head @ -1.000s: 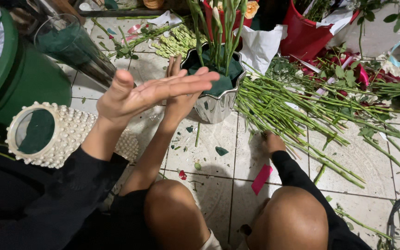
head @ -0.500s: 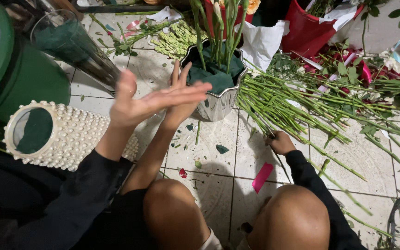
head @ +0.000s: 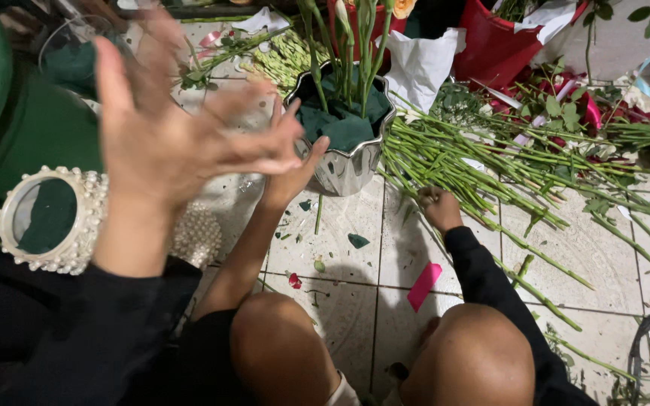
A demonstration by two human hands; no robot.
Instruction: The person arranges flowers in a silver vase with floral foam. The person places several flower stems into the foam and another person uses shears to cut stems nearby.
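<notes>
The left hand (head: 182, 143) is raised close in front of the person, blurred, spread wide with the thumb up and the fingers pointing to the right, and it holds nothing; a bare-armed hand (head: 295, 169) that seems to belong to someone else comes up from below and meets it just behind its fingertips, fingers straight, though I cannot tell how firmly the two press together; the right hand (head: 438, 209), in a black sleeve, is down on the tiled floor (head: 340, 248) beyond the knee, fingers curled into a fist at the near edge of the heap of cut flower stems (head: 490, 162); whether it grips a stem I cannot tell; the stems lie fanned across the floor to the right of a scalloped silver vase (head: 347, 169), which stands packed with green floral foam (head: 344, 124) and a few upright stalks; a pearl-studded white container (head: 77, 225) lies tipped on its side at the left beside a green bucket (head: 39, 135); a pink slip (head: 423, 286) lies on the floor between the knees.
</notes>
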